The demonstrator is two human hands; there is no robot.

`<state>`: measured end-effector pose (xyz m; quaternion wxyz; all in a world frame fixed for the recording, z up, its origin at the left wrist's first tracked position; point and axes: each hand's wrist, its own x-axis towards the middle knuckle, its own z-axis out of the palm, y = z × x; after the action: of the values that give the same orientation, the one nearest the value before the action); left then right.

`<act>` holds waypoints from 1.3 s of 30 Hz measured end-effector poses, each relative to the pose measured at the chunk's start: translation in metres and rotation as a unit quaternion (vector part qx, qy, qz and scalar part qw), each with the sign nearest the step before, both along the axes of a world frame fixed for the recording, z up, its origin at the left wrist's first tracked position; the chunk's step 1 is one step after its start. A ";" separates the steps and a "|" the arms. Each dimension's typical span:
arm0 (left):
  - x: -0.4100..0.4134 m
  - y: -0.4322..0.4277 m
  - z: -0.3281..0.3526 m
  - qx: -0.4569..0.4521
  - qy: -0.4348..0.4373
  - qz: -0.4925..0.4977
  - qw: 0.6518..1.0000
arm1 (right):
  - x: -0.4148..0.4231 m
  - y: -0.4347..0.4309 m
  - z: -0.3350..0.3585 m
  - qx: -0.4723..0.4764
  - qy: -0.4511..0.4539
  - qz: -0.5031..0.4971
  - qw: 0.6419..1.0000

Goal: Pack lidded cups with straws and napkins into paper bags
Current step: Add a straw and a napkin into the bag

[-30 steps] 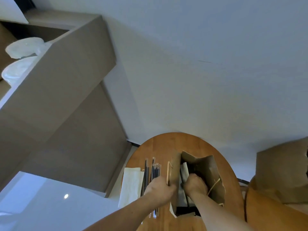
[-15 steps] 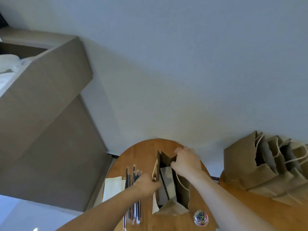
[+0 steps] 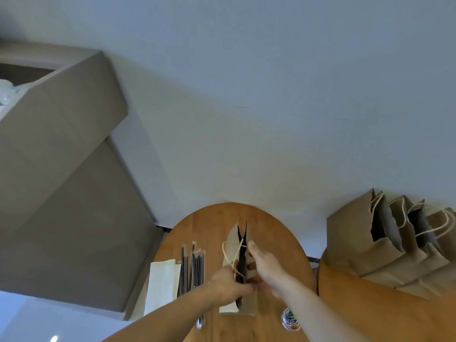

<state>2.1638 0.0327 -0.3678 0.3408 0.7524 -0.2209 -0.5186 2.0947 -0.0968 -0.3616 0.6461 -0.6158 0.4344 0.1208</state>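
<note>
Paper bag [image 3: 249,304] stands mid-tabletop [image 3: 212,225], mouth squeezed to slit running straight away from person. Left hand [image 3: 225,285] pinches left wall by cord; right hand [image 3: 269,270] presses right wall, fingers straight. Bag between hands, equally near.

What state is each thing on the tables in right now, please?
paper bag: upright, mouth pinched nearly shut.
left hand: gripping the bag's left edge.
right hand: pressing the bag's right side.
straws: wrapped, lying flat.
napkins: stacked flat.
other bags: upright, mouths open.
</note>
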 end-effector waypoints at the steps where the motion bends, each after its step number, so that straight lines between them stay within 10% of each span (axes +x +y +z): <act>1: -0.004 -0.004 -0.003 -0.003 -0.011 0.016 1.000 | 0.000 0.001 -0.001 -0.003 -0.012 -0.002 1.000; 9: -0.006 -0.021 -0.010 0.123 -0.205 0.065 0.969 | -0.010 -0.009 -0.008 -0.095 -0.070 0.102 0.988; 16: 0.022 -0.028 -0.005 0.127 -0.249 -0.012 0.960 | -0.012 -0.050 -0.012 -0.458 -0.131 0.242 0.845; 22: 0.047 -0.041 0.007 0.113 -0.282 -0.120 0.945 | -0.007 -0.074 -0.011 -0.568 -0.061 0.332 0.750; 32: 0.050 -0.046 0.003 0.080 -0.361 -0.059 0.927 | -0.015 -0.086 -0.019 -0.524 -0.083 0.310 0.789; 39: 0.053 -0.041 -0.006 0.059 -0.348 -0.046 0.935 | -0.073 -0.101 -0.047 -0.462 -0.093 0.043 0.881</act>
<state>2.2169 -0.0087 -0.3738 0.1735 0.8934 -0.3289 -0.2519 2.0214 -0.1974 -0.4083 0.3194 -0.8711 0.3519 -0.1238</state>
